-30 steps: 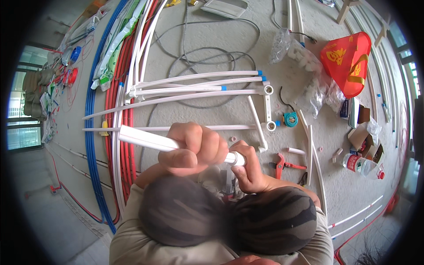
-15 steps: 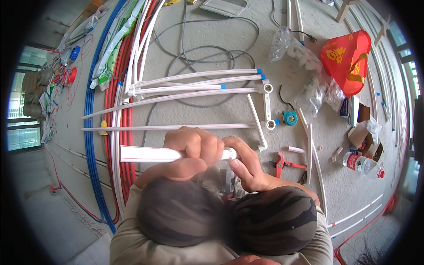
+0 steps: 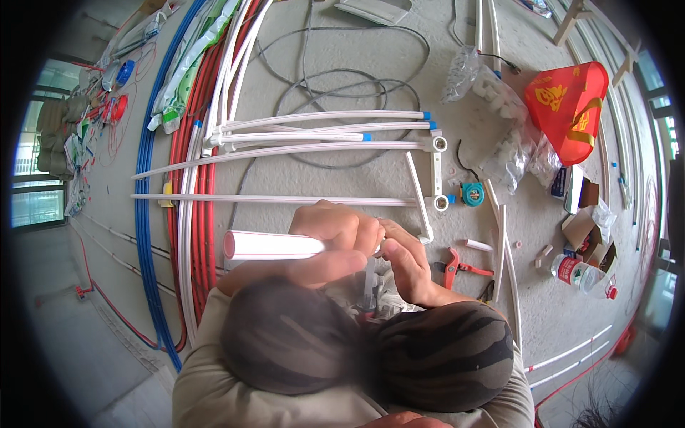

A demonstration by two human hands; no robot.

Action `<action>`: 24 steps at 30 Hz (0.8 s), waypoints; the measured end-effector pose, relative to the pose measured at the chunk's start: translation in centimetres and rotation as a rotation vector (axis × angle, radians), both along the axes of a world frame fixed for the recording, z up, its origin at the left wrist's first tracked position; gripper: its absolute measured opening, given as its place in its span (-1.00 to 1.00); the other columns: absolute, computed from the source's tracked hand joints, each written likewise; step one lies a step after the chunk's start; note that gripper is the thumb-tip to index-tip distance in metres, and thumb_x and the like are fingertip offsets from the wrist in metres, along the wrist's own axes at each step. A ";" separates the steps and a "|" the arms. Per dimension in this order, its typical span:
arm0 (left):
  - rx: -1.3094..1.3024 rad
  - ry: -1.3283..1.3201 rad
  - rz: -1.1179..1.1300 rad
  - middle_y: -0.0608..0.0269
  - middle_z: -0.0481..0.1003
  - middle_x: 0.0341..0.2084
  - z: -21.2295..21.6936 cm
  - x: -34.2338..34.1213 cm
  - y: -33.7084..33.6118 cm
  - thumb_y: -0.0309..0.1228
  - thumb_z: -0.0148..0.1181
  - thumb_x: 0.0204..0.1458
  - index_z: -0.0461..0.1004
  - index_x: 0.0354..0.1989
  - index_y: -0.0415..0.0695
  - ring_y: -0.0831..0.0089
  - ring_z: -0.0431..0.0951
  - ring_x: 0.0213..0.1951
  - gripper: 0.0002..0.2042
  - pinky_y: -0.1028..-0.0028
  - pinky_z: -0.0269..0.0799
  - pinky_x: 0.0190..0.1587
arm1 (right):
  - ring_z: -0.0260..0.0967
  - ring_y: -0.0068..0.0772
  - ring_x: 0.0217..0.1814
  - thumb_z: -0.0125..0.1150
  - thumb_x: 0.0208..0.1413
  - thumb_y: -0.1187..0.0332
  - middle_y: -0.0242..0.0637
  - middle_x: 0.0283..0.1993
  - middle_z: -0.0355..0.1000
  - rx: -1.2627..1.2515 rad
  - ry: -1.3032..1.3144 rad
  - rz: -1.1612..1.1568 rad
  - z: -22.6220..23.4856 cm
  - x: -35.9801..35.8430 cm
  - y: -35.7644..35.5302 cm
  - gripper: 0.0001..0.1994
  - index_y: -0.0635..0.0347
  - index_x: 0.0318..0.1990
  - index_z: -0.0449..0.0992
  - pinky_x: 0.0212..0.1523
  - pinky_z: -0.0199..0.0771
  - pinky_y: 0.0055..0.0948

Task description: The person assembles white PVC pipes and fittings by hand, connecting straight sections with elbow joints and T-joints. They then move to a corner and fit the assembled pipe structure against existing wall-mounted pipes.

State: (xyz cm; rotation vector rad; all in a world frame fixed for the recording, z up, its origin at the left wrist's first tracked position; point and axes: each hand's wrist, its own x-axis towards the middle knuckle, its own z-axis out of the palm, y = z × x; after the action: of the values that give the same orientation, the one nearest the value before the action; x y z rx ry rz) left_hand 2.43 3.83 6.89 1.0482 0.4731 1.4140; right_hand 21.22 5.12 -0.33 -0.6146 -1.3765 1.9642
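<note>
A white plastic pipe [image 3: 275, 245] with a thin red stripe lies across my lap, its open pink-rimmed end pointing left. Around its right part, my left hand [image 3: 335, 232] is closed in a firm grip. My right hand [image 3: 407, 265] is closed at the pipe's other end, thumb and fingers pinching a white pipe fitting [image 3: 379, 250] that is mostly covered by the fingers. Just beyond my hands, long white pipes [image 3: 300, 200] lie on the floor, two of them ending at a white double-elbow bracket [image 3: 437, 175]. My patterned knees [image 3: 442, 353] rise below the hands.
Right of my hands lie a red pipe cutter [image 3: 451, 267], a teal tape measure [image 3: 472, 194] and pipe offcuts [image 3: 499, 250]. Farther right are a red bag [image 3: 567, 107], a plastic bottle [image 3: 578, 272] and cardboard boxes. Blue pipes [image 3: 145, 250] and red pipes run along the left; a grey cable [image 3: 421, 64] coils ahead.
Both hands have shifted slightly right, with the pipe. Its left end has turned so that its opening shows, and the fitting is now more hidden by my fingers.
</note>
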 end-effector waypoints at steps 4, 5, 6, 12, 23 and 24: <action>0.034 0.139 -0.028 0.22 0.29 -0.71 -0.6 -0.2 -0.1 -0.59 0.14 -0.09 0.14 -0.63 -0.14 0.40 0.12 -0.68 -0.74 0.35 0.08 -0.58 | 0.40 -0.28 0.08 -0.11 0.45 0.17 -0.11 0.09 0.48 -0.153 0.018 -0.001 -0.7 0.0 -0.3 -0.56 0.45 0.06 0.52 0.10 0.37 -0.33; 0.040 0.133 -0.031 0.23 0.29 -0.71 -0.6 -0.1 0.0 -0.59 0.14 -0.10 0.14 -0.63 -0.14 0.40 0.12 -0.68 -0.74 0.35 0.07 -0.58 | 0.40 -0.30 0.07 -0.11 0.45 0.18 -0.13 0.06 0.49 -0.197 0.022 -0.015 -0.4 0.0 -0.3 -0.56 0.44 0.05 0.52 0.10 0.37 -0.33; 0.046 0.126 -0.035 0.23 0.29 -0.71 -0.6 0.0 0.1 -0.59 0.15 -0.10 0.14 -0.63 -0.14 0.40 0.12 -0.68 -0.74 0.35 0.06 -0.58 | 0.40 -0.33 0.06 -0.11 0.45 0.19 -0.14 0.04 0.50 -0.240 0.026 -0.030 -0.3 0.0 -0.4 -0.57 0.44 0.05 0.53 0.09 0.37 -0.33; 0.028 0.212 -0.103 0.26 0.30 -0.70 -0.6 0.4 0.2 -0.58 0.18 -0.10 0.14 -0.64 -0.14 0.43 0.11 -0.67 -0.72 0.35 0.02 -0.58 | 0.43 -0.46 -0.12 -0.08 0.41 0.24 -0.30 -0.14 0.53 -0.400 -0.056 -0.021 0.2 -0.1 -0.1 -0.62 0.40 0.00 0.57 -0.06 0.40 -0.47; -0.738 -0.057 0.082 0.41 0.25 -0.65 -0.2 -0.5 6.3 -0.33 0.26 0.23 0.23 -0.51 -0.05 0.58 0.19 -0.66 -0.67 0.53 0.12 -0.58 | 0.25 -0.49 -0.27 0.19 0.29 -0.12 -0.29 -0.06 0.37 -0.572 0.298 0.211 -1.5 -1.7 -0.4 -0.31 0.26 0.32 0.26 -0.33 0.19 -0.46; -0.782 -0.068 0.045 0.42 0.25 -0.65 -0.3 -0.6 7.0 -0.30 0.28 0.22 0.23 -0.51 -0.04 0.57 0.19 -0.66 -0.65 0.52 0.12 -0.58 | 0.28 -0.48 -0.27 0.23 0.30 -0.04 -0.22 0.02 0.37 -0.560 0.265 0.202 -1.1 -1.7 -0.5 -0.36 0.25 0.31 0.26 -0.28 0.24 -0.45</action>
State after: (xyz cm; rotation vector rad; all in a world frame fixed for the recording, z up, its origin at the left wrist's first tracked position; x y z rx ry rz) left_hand 1.87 10.83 6.54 0.3552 0.9076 1.1364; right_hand 19.50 4.58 -1.47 -0.4446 -0.7452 2.5134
